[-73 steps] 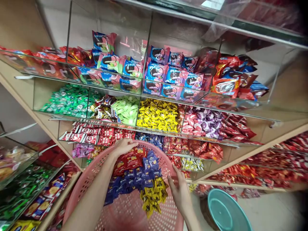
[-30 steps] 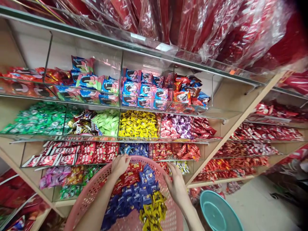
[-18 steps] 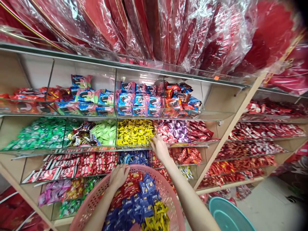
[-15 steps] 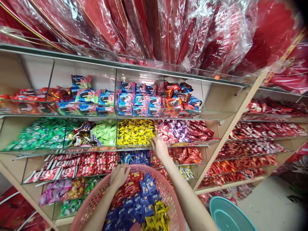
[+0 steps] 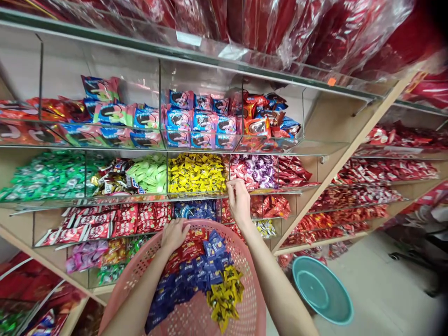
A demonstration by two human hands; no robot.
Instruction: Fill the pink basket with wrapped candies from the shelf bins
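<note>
Pink basket (image 5: 191,318) sits low before the shelves, its far rim grasped by the left hand (image 5: 174,234). Wrapped packets (image 5: 191,280) crowd its far part; the near bottom is bare. Fingers curled, the right hand (image 5: 240,203) is at the glass shelf edge (image 5: 196,196), beside yellow candies (image 5: 198,172); I cannot tell whether it pinches anything. Open floor (image 5: 380,303) lies right of the turquoise basin (image 5: 318,291).

You are showing 2 bare hands, your left hand (image 5: 174,235) and your right hand (image 5: 240,204), both looking plain and uncovered. Your left forearm (image 5: 143,291) and right forearm (image 5: 275,280) are also appearing bare, each outline narrowing at the hand and broadening toward the lower edge of the view. Your nails are looking too small to make out.
</note>
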